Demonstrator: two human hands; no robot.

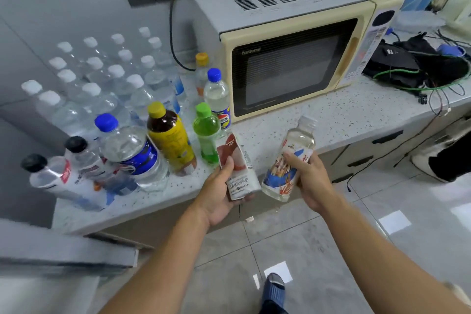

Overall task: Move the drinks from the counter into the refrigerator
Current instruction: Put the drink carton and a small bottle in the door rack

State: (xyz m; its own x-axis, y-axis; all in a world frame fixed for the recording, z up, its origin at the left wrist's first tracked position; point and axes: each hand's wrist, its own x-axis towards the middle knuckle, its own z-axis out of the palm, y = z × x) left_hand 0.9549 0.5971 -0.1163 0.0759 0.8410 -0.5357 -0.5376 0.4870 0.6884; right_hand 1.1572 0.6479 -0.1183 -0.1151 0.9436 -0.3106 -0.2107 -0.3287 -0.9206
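Observation:
My left hand (219, 194) grips a white and pink drink carton (238, 166), held in front of the counter's edge. My right hand (309, 178) grips a clear bottle with a blue and white label (289, 158), tilted, off the counter. On the speckled counter (331, 115) stand a green bottle (206, 132), a yellow-capped tea bottle (170, 137), a large blue-capped water bottle (132, 150), a blue-capped clear bottle (218, 97), an orange-capped bottle (202, 69) and two black-capped bottles (61, 176). A grey surface (66, 247) at the lower left is blurred.
A cream microwave (293, 41) fills the back of the counter. A pack of several white-capped water bottles (102, 79) stands at the back left. Black gear and green cables (418, 64) lie right of the microwave. Drawers (382, 145) and tiled floor (331, 250) lie below.

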